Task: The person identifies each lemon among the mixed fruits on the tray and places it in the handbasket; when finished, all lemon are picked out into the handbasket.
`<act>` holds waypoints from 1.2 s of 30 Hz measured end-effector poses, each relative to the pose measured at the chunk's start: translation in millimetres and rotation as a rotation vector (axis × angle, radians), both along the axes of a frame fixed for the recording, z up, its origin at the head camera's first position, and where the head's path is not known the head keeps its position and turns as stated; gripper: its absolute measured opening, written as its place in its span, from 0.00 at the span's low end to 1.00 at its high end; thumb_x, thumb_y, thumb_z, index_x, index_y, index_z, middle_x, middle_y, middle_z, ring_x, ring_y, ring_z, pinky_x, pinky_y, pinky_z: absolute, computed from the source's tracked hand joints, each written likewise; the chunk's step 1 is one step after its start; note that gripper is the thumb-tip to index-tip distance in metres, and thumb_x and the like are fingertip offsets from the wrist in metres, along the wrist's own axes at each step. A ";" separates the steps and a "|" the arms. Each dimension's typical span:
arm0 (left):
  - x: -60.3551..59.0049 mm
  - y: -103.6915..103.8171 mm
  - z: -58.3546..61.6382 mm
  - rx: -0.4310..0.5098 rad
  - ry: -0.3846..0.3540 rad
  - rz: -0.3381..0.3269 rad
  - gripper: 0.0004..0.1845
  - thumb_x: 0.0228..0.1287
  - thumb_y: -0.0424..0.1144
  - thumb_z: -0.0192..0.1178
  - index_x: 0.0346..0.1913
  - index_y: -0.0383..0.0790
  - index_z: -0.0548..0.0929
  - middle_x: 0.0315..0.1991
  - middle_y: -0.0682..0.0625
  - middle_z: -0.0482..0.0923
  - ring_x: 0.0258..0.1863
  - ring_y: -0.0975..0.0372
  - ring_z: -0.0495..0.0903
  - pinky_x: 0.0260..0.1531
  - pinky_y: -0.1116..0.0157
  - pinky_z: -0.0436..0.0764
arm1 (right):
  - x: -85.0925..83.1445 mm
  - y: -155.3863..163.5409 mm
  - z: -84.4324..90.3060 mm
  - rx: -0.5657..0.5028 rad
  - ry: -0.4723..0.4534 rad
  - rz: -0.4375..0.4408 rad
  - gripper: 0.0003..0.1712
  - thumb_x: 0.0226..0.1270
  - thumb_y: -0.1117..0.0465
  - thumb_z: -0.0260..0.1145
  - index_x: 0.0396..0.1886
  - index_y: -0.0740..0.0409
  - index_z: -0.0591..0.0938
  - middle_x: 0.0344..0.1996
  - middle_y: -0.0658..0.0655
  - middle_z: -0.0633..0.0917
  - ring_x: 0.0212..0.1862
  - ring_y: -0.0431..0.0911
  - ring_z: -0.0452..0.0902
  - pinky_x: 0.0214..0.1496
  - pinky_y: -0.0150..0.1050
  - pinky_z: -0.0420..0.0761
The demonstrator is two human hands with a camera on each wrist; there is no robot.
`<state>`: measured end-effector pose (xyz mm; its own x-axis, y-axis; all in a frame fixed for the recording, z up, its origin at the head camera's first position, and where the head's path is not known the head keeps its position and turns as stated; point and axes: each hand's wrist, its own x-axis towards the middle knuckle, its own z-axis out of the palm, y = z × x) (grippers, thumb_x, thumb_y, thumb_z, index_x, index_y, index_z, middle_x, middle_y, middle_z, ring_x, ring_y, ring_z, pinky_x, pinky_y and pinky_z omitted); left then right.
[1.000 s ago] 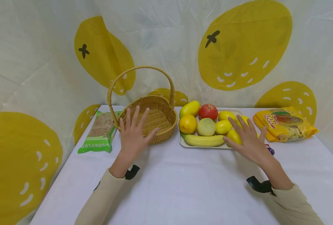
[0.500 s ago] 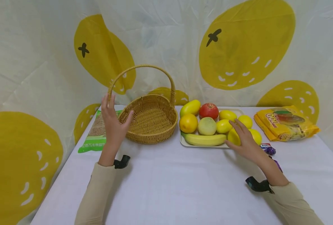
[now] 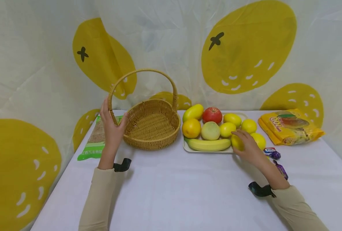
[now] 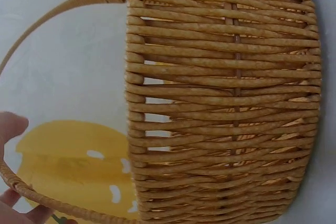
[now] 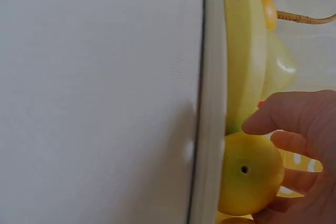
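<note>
My left hand is at the left side of the wicker basket, its thumb and fingers spread on either side of the upright handle. In the left wrist view the thumb stands apart from the handle while fingers pass behind it. My right hand curls round a round yellow fruit at the front right of a pale tray. Its thumb lies at one side, with the other fingers behind. Beside that fruit lies a banana.
Also on the tray are a red fruit, an orange, a pale green fruit and several yellow fruits. A yellow snack bag and purple-wrapped sweets lie at the right. A green-edged bag is left of the basket.
My left hand has moved from in front of the basket to the left side of its handle. My right hand has lowered, its spread fingers now curling round the front yellow fruit.
</note>
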<state>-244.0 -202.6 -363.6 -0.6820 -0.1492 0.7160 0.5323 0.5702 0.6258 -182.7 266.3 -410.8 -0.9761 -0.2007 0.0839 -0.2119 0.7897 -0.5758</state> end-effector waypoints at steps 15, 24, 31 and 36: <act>-0.2 -2.8 3.0 0.155 -0.027 0.094 0.25 0.72 0.26 0.50 0.70 0.38 0.66 0.63 0.37 0.68 0.55 0.47 0.75 0.49 0.62 0.76 | -0.2 2.7 -6.6 0.045 0.002 -0.036 0.32 0.59 0.69 0.68 0.64 0.70 0.71 0.68 0.76 0.61 0.67 0.73 0.54 0.64 0.70 0.59; -5.8 -5.4 2.2 0.152 -0.010 0.103 0.25 0.72 0.28 0.52 0.70 0.42 0.68 0.60 0.40 0.70 0.55 0.48 0.76 0.47 0.64 0.76 | -0.7 5.2 1.6 0.024 0.056 -0.032 0.32 0.57 0.69 0.70 0.62 0.71 0.73 0.65 0.78 0.65 0.66 0.73 0.57 0.63 0.71 0.60; -7.4 -10.3 -1.4 0.163 -0.027 0.083 0.23 0.74 0.35 0.51 0.70 0.47 0.68 0.61 0.42 0.70 0.55 0.53 0.76 0.47 0.64 0.76 | 0.7 4.6 -0.4 -0.002 0.086 -0.043 0.31 0.56 0.68 0.71 0.61 0.71 0.74 0.64 0.78 0.66 0.64 0.73 0.59 0.61 0.71 0.61; -6.0 -11.7 1.0 0.181 -0.033 0.070 0.21 0.76 0.40 0.49 0.69 0.45 0.69 0.61 0.41 0.71 0.56 0.52 0.76 0.47 0.68 0.75 | 0.6 2.7 0.1 -0.023 0.150 -0.060 0.30 0.54 0.68 0.72 0.58 0.71 0.75 0.61 0.78 0.68 0.62 0.73 0.61 0.60 0.71 0.63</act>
<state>-250.0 -214.2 -362.5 -0.6878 -0.3218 0.6506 0.4727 0.4816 0.7380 -182.1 269.0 -410.6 -0.9623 -0.1391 0.2336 -0.2500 0.7902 -0.5595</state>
